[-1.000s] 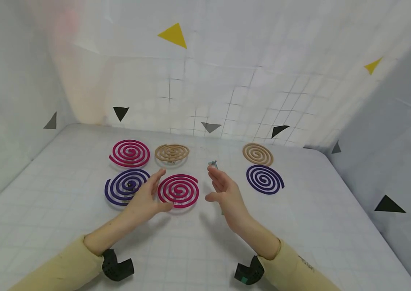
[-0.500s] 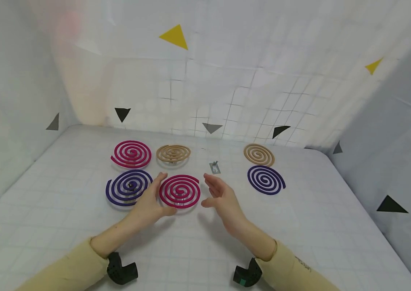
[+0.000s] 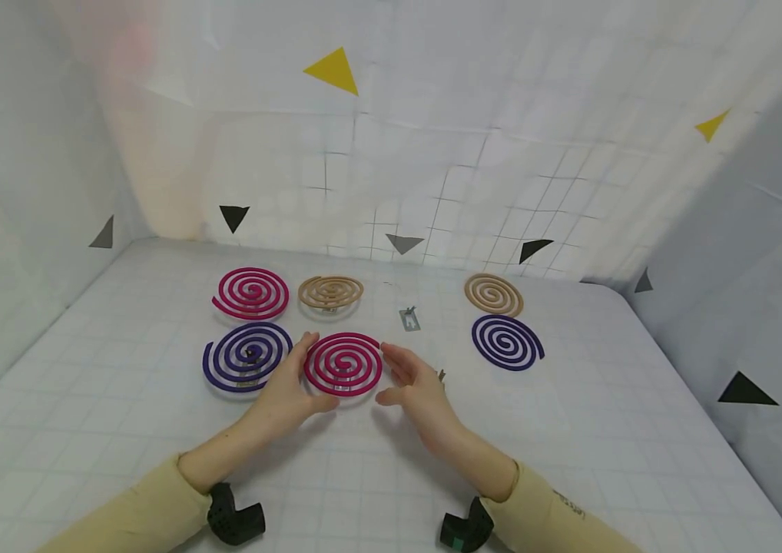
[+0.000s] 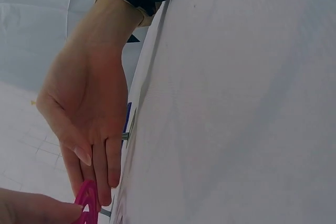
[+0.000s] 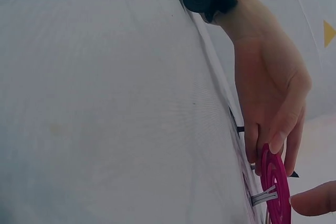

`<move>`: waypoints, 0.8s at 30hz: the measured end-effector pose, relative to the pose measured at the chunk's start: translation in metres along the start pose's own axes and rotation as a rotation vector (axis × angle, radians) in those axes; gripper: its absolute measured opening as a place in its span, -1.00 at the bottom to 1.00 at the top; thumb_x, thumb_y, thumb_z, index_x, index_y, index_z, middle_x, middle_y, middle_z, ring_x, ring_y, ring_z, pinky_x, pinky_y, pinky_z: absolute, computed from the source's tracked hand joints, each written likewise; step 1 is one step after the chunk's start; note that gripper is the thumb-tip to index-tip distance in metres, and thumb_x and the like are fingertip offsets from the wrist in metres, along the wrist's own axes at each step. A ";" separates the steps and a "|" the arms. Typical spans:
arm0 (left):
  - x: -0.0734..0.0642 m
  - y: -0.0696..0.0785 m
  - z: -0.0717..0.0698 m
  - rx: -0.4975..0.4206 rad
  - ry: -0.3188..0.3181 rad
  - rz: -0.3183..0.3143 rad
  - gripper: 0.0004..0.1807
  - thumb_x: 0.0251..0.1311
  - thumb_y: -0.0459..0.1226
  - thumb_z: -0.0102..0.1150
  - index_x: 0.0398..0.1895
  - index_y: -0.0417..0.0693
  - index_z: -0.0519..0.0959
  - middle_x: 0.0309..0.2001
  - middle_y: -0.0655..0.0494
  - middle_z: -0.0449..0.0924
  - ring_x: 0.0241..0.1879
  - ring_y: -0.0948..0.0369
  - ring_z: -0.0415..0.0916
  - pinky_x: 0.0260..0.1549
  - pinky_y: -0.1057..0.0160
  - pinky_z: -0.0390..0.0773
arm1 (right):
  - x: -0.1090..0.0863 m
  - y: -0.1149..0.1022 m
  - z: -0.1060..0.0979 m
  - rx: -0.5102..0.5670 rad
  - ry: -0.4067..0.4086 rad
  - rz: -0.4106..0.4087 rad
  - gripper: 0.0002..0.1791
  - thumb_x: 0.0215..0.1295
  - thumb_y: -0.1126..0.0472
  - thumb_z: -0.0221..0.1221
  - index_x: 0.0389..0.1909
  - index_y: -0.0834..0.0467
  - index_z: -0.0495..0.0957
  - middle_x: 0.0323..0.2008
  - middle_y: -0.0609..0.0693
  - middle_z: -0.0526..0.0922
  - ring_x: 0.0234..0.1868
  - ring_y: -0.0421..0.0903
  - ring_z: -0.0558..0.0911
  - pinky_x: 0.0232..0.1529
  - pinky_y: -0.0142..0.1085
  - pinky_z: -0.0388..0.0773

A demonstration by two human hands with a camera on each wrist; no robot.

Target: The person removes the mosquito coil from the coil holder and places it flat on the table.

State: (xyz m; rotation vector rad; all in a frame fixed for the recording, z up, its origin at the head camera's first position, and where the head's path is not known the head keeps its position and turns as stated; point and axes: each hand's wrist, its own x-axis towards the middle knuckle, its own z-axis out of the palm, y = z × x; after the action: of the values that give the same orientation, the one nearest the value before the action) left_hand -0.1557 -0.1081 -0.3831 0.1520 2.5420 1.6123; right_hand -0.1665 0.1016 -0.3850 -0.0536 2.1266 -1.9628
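Note:
A pink mosquito coil lies on a small metal stand, raised off the table between both hands. My left hand is at its left edge, thumb at the near side and fingers stretched beyond, close beside a purple coil. At the opposite edge is my right hand, its fingertips right by the rim and its thumb held apart from the fingers. Each wrist view shows the other hand beyond the coil, the right hand and the left hand.
Behind are another pink coil and a tan coil. On the right lie a second tan coil and a second purple coil. A flat metal stand sits mid-table; another stand is partly hidden behind my right hand.
The right hand has moved left and nearer, closing in on the pink coil and uncovering the flat metal stand. The left hand has shifted slightly right to the coil's edge. The coils stay put.

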 end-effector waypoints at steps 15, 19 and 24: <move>-0.001 0.000 0.001 -0.049 0.004 -0.007 0.07 0.01 -0.43 0.42 0.55 -0.30 -0.03 0.57 -0.28 -0.08 0.55 -0.15 -0.13 0.47 -0.07 0.06 | 0.001 0.002 0.002 0.021 -0.001 -0.014 -0.24 0.11 0.55 0.18 0.41 0.30 0.30 0.44 0.23 0.33 0.50 0.17 0.24 0.43 -0.03 0.27; 0.000 -0.001 0.001 -0.057 0.003 -0.012 0.08 0.02 -0.43 0.42 0.55 -0.30 -0.04 0.57 -0.27 -0.07 0.55 -0.15 -0.12 0.47 -0.07 0.07 | 0.001 0.003 0.002 0.014 0.004 -0.027 -0.26 0.13 0.54 0.21 0.40 0.31 0.31 0.42 0.23 0.36 0.49 0.16 0.27 0.42 -0.06 0.28; -0.001 -0.001 0.000 -0.058 0.002 -0.025 0.08 0.02 -0.42 0.43 0.55 -0.28 -0.04 0.57 -0.27 -0.07 0.55 -0.15 -0.13 0.47 -0.07 0.06 | 0.000 0.003 0.002 -0.004 0.006 -0.040 -0.29 0.15 0.52 0.23 0.39 0.31 0.33 0.40 0.24 0.38 0.47 0.16 0.30 0.41 -0.07 0.30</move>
State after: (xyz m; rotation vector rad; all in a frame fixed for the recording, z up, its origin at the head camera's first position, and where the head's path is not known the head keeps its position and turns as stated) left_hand -0.1549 -0.1081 -0.3838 0.1125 2.4850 1.6758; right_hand -0.1657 0.0999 -0.3883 -0.0913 2.1496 -1.9827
